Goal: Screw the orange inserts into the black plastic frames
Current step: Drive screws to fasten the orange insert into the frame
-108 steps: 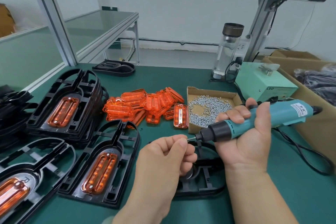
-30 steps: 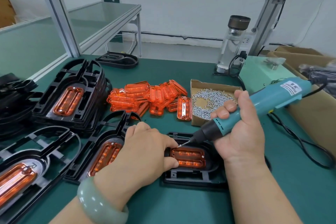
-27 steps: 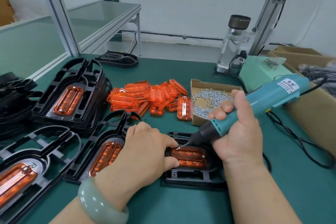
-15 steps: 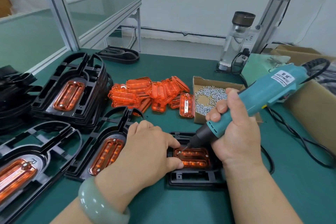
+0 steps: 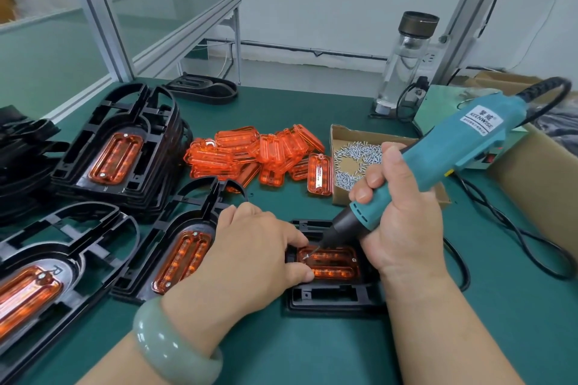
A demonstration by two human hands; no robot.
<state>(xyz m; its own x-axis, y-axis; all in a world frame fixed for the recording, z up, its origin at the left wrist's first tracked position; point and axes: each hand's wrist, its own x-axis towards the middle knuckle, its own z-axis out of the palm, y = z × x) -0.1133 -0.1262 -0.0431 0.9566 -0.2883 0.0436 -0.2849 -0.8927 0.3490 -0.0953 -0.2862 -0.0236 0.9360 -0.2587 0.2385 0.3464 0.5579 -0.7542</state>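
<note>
A black plastic frame lies in front of me with an orange insert seated in it. My left hand grips the frame's left end, thumb and fingertips at the insert's left edge. My right hand grips a teal electric screwdriver. Its bit tip touches a screw at the insert's left end. A second screw shows at the insert's right end.
A pile of loose orange inserts lies mid-table beside a cardboard box of screws. Assembled frames are stacked at left, others lie nearer. A glass bottle, a green power unit and a cardboard carton stand at right; the cable trails over the mat.
My left hand came down from the bit tip onto the frame. The screwdriver tilted steeper and its bit lowered onto the screw at the insert's left end.
</note>
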